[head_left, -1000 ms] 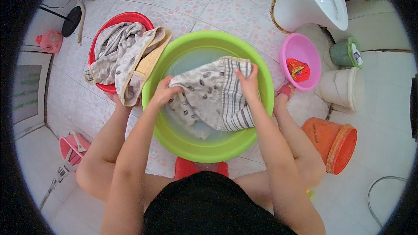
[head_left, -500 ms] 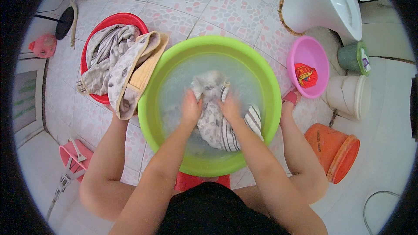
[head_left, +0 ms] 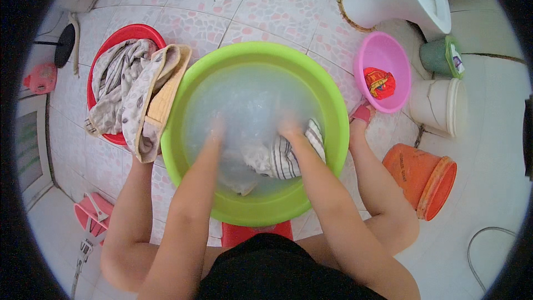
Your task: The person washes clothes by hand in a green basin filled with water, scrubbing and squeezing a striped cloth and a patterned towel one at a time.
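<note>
A wide lime-green basin (head_left: 261, 50) between my knees holds cloudy, soapy water (head_left: 239, 89). Part of a white cloth with dark stripes and a leaf print (head_left: 286, 158) shows above the surface at the basin's right front; the rest of it is under the water. My left hand (head_left: 217, 129) is sunk in the water left of the cloth, its fingers hidden. My right hand (head_left: 290, 126) dips in just behind the striped part, blurred, with its fingers under the surface too. Whether either hand grips the cloth cannot be seen.
At the left, a red basin (head_left: 150, 32) is heaped with printed cloths (head_left: 119, 83), one hanging over its edge against the green basin. To the right stand a pink basin (head_left: 363, 50) with a red packet (head_left: 380, 83), a white bucket (head_left: 433, 105), an orange bucket (head_left: 411, 172) and a toilet (head_left: 397, 0).
Both hands have gone down into the water and moved apart. The cloth they had raised has mostly sunk, leaving the striped part showing. The view has shifted slightly.
</note>
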Demonstrator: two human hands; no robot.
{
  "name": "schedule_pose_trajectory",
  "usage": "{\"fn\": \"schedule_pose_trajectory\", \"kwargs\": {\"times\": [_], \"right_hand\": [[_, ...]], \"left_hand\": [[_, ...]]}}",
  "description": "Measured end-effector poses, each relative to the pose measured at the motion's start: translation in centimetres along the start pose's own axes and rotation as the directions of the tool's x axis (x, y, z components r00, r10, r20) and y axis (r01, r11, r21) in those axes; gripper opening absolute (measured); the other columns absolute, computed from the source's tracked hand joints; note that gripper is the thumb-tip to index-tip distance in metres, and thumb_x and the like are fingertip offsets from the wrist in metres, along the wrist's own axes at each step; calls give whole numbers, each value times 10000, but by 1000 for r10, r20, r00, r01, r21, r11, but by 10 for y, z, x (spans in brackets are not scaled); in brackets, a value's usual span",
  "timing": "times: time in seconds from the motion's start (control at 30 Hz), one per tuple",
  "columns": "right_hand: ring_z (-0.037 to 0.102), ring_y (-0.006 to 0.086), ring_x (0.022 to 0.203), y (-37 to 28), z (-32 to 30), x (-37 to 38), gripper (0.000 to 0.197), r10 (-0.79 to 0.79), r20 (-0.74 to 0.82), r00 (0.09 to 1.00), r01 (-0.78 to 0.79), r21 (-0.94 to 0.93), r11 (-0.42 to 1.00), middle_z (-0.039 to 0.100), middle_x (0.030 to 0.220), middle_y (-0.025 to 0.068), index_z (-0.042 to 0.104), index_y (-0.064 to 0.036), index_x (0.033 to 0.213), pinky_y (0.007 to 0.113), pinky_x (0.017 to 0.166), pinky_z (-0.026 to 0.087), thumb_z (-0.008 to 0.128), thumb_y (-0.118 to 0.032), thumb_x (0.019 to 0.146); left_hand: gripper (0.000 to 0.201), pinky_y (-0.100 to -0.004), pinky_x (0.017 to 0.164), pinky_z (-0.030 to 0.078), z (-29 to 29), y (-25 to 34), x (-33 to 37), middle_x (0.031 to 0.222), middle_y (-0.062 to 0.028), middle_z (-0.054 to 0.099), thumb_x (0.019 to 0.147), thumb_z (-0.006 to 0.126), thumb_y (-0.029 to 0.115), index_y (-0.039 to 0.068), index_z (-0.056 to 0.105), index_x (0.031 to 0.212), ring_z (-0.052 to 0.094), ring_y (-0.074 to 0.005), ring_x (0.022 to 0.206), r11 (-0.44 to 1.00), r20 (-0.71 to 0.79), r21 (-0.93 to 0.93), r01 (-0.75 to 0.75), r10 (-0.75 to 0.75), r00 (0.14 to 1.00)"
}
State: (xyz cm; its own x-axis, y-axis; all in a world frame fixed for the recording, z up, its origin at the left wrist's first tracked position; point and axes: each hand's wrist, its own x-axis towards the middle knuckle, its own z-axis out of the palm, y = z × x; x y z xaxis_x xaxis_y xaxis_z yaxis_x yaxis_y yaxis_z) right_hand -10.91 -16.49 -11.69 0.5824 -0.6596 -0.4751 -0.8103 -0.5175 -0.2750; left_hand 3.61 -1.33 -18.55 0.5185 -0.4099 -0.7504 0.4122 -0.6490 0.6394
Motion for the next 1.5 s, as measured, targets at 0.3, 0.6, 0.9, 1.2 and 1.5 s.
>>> {"fn": "schedule_pose_trajectory", "kwargs": {"times": [0.3, 0.6, 0.9, 1.2, 1.5], "right_hand": [[288, 228, 1278, -34, -40, -47, 732, -159, -157, 975, 199, 933, 300, 333, 1373, 113, 308, -108, 1349, 288, 1033, 222, 406, 111, 658], [591, 302, 755, -128, -44, -172, 430, -187, -400, 897, 366, 437, 822, 534, 991, 93, 540, -170, 1109, 409, 578, 485, 631, -315, 715], [592, 312, 580, -122, -48, -155, 288, -89, -620, 779, 350, 313, 883, 618, 743, 164, 614, -31, 817, 378, 499, 454, 602, -293, 696], [559, 295, 899, 1, -66, -82, 374, 243, -345, 907, 78, 703, 707, 576, 985, 184, 523, -31, 1068, 379, 785, 424, 561, -245, 764], [374, 388, 1113, 27, -44, -69, 466, -46, -660, 750, 264, 235, 936, 376, 1220, 214, 428, -146, 1254, 449, 933, 319, 562, -192, 809]], "left_hand": [[500, -409, 845, 440, -3, 65, -83, 1157, -124, 497, 817, 376, 162, 169, 342, 1315, 491, -287, 1041, 413, 135, -911, 6, 283, 950], [446, -329, 678, 493, 16, 76, -132, 922, -88, 583, 834, 504, 460, 104, 481, 1102, 579, -204, 796, 348, 313, -911, 220, 239, 919], [280, -274, 556, 408, 28, 54, -155, 659, -15, 516, 842, 514, 377, 132, 510, 707, 507, -137, 648, 382, 234, -913, 144, 201, 951], [474, -326, 776, 392, -14, 94, -195, 878, -71, 563, 797, 505, 518, 55, 567, 875, 514, -186, 839, 929, 97, -163, -332, 350, 932], [603, -322, 877, 401, -16, 88, -116, 1142, -133, 506, 701, 690, 148, 71, 386, 1215, 504, -215, 1035, 797, 149, -145, -586, 603, 784]]}}
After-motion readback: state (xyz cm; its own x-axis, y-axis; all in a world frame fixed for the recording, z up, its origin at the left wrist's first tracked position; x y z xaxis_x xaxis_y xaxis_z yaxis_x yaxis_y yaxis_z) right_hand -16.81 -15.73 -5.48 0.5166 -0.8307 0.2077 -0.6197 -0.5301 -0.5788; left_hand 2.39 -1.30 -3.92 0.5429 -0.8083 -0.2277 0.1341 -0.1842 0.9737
